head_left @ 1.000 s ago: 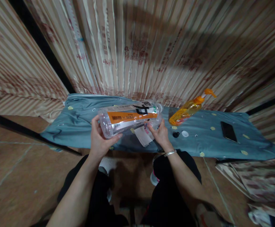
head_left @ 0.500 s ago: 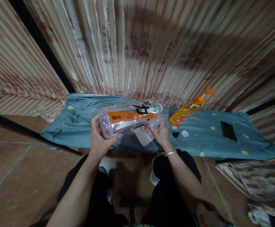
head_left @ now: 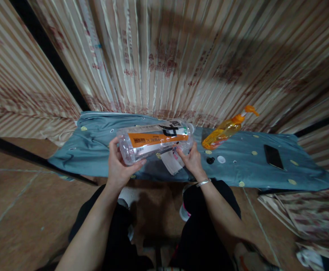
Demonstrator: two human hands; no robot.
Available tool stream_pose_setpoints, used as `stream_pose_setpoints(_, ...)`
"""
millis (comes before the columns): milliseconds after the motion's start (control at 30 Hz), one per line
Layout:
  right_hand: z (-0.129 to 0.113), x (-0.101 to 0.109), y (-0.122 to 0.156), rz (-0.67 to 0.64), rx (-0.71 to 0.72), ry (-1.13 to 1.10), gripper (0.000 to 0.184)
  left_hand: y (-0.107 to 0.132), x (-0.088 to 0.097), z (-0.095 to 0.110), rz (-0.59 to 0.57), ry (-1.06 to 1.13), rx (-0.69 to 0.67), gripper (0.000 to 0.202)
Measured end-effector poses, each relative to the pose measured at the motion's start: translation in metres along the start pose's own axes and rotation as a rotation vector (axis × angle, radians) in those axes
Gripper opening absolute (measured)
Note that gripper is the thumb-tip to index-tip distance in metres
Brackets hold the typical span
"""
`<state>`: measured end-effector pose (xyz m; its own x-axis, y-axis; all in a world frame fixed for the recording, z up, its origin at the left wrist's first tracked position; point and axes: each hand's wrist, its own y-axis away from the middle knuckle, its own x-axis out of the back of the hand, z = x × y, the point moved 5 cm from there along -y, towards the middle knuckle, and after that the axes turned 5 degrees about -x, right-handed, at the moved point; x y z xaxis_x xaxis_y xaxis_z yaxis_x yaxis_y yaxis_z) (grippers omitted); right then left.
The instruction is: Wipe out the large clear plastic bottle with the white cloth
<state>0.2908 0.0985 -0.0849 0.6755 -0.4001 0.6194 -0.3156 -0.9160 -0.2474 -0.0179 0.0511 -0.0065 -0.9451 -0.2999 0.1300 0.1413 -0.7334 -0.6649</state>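
Observation:
A large clear plastic bottle [head_left: 155, 141] with an orange and white label lies sideways between my hands, its neck pointing right and no cap on it. My left hand [head_left: 120, 163] is wrapped around the base end, thumb along the near side. Near the neck, my right hand [head_left: 192, 160] grips the bottle's shoulder, its far fingers hidden behind the plastic. Below the bottle, close to my right thumb, is a crumpled white wrapper or tissue [head_left: 172, 162]; I cannot tell whether the hand touches it.
On the blue-green cloth-covered table [head_left: 243, 165] stands a pump bottle [head_left: 222, 132] of orange liquid. A small black cap [head_left: 210, 160] and a white cap [head_left: 221, 159] lie before it. Farther right is a black phone [head_left: 274, 156]. A striped curtain [head_left: 164, 56] hangs behind.

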Motion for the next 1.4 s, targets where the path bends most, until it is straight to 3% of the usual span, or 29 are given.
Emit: stream_pose_setpoints(1400,-0.0001,0.0014,0.0005,0.008,0.023,-0.023,0.064,0.0008,0.0005,-0.0002,0.007,0.023,-0.021,0.089)
